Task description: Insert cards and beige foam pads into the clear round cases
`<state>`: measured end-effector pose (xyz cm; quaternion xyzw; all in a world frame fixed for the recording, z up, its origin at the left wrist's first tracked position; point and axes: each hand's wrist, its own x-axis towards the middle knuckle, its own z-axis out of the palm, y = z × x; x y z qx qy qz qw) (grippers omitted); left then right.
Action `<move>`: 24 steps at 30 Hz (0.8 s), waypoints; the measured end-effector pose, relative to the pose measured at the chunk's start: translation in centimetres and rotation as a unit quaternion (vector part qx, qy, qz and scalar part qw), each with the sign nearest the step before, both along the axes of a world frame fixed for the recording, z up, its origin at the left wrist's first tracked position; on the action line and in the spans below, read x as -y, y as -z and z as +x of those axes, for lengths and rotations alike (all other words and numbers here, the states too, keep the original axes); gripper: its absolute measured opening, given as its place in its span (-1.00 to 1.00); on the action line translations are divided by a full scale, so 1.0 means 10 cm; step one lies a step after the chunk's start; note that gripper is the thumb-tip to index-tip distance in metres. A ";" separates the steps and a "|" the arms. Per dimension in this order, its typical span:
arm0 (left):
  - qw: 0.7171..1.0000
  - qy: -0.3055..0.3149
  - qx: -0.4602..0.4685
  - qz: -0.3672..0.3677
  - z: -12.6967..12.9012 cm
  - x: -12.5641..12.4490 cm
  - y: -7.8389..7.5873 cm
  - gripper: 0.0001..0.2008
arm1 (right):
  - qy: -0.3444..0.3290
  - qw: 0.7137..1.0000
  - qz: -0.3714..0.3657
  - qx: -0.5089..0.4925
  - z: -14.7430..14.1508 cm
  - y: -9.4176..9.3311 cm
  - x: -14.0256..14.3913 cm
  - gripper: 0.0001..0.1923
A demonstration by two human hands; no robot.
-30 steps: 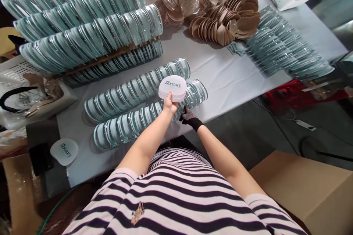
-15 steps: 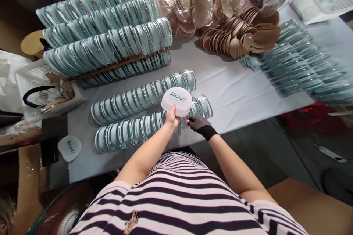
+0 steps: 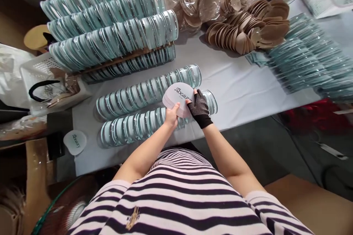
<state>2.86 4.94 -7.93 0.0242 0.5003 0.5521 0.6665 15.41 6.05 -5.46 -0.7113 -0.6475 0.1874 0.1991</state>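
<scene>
My bare left hand [image 3: 171, 116] grips a small stack of rounded white cards [image 3: 174, 96] printed "beauty", its thumb on the top face. My right hand [image 3: 199, 107], in a dark dotted glove with bare fingertips, is closed on the stack's right edge and covers the end of the print. The cards look slightly fanned at the lower edge. Beneath them, two rows of round clear packs with pale teal and white insides lie on the table, the back row [image 3: 146, 91] and the front row [image 3: 135, 126], which my hands partly hide.
More rows of clear packs [image 3: 113, 42] are stacked at the back left, beside a white basket [image 3: 27, 84]. Bagged beige pads [image 3: 210, 0] and loose brown pads [image 3: 237, 38] lie at the back. Flat teal packs [image 3: 300, 62] spread rightward. A single printed card [image 3: 75, 142] lies front left.
My right hand has moved up from below the stack onto its right edge. The cards have tilted and shifted slightly. Another person's hands at the back right have left the view.
</scene>
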 end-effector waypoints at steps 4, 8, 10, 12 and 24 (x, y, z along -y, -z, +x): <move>1.000 0.011 0.001 -0.014 -0.19 0.08 0.02 -0.69 | -0.024 0.999 -0.021 -0.015 -0.16 -0.08 0.11 -0.48; 0.999 0.020 0.035 -0.016 -0.36 0.08 0.01 -0.66 | 0.038 0.994 -0.106 0.002 -0.16 -0.20 0.26 -0.50; 0.999 -0.011 0.047 -0.018 -0.43 0.02 0.00 -0.64 | 0.129 0.988 -0.078 0.034 -0.04 -0.27 0.46 -0.44; 0.997 -0.039 0.055 -0.033 -0.49 -0.07 -0.01 -0.62 | 0.159 0.982 -0.076 0.075 0.09 -0.31 0.77 -0.43; 0.994 -0.062 0.083 -0.030 -0.56 -0.25 0.17 -0.54 | -0.009 0.945 -0.270 0.186 -0.36 -0.21 1.52 -0.60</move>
